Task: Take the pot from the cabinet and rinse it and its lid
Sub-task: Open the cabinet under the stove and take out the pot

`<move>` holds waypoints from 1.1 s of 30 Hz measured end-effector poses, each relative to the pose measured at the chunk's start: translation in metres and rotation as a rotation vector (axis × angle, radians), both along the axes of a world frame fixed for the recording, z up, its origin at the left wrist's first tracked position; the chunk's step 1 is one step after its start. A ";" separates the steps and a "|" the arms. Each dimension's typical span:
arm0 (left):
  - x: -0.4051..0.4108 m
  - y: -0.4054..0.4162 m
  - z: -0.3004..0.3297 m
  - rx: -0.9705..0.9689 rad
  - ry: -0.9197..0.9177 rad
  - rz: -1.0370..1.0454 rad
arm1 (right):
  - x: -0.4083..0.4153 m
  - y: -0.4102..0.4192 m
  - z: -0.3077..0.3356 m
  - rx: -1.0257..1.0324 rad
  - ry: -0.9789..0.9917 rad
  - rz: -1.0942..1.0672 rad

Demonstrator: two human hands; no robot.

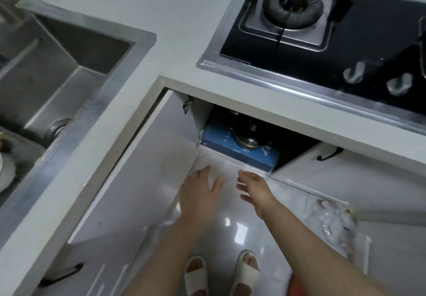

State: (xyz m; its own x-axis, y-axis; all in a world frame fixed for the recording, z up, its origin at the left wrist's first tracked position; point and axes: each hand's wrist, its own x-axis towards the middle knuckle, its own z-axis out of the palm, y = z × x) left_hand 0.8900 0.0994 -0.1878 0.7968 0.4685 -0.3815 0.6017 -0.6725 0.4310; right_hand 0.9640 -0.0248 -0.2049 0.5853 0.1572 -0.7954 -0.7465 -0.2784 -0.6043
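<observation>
The shiny round steel pot (247,142) sits inside the open white under-bench cabinet (202,116), in the dark space beneath the bench edge — only its lower front curve and rim catch light. Its dark domed lid (245,127) with a small metal knob rests on top, closed. The pot stands on a flat blue cardboard box (239,155) at the cabinet's left front — upright, untouched.

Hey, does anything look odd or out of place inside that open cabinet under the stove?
Slightly: the pot sits on top of a blue box rather than on the cabinet floor. Nothing looks spilled or damaged.
</observation>
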 end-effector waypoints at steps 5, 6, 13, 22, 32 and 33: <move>0.054 -0.027 -0.054 -0.382 0.097 0.190 | 0.042 -0.031 -0.050 -0.045 -0.032 -0.078; 0.065 -0.029 -0.066 -0.432 0.120 0.254 | 0.049 -0.034 -0.062 -0.052 -0.039 -0.092; 0.132 -0.029 -0.174 -0.622 -0.003 0.322 | 0.091 -0.036 -0.170 -0.045 -0.108 -0.194; 0.233 -0.021 -0.352 -0.758 -0.317 0.286 | 0.171 -0.023 -0.348 -0.039 -0.278 -0.399; 0.314 -0.004 -0.467 -0.983 -0.491 0.438 | 0.224 -0.003 -0.451 0.125 -0.535 -0.587; 0.318 -0.003 -0.469 -1.050 -0.505 0.449 | 0.227 -0.003 -0.454 0.157 -0.550 -0.605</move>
